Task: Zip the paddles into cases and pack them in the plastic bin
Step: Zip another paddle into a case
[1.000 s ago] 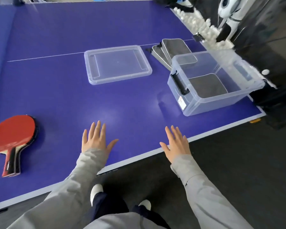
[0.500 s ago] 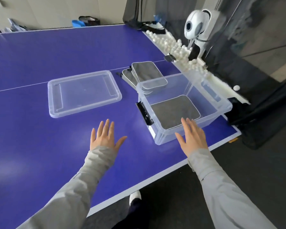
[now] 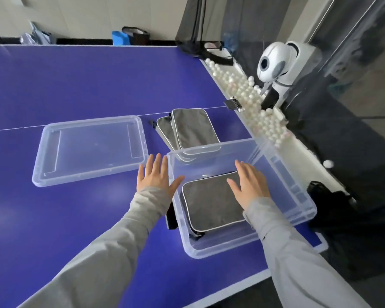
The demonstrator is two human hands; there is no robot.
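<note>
2 long light-grey sleeves cover the arms.

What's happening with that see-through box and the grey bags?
A person is packing grey paddle cases into the clear plastic bin. One case lies inside; two more cases wait on the table behind it. Both hands are open: the left hand beside the bin's wall, the right hand over the case inside. The lid lies alongside.
</note>
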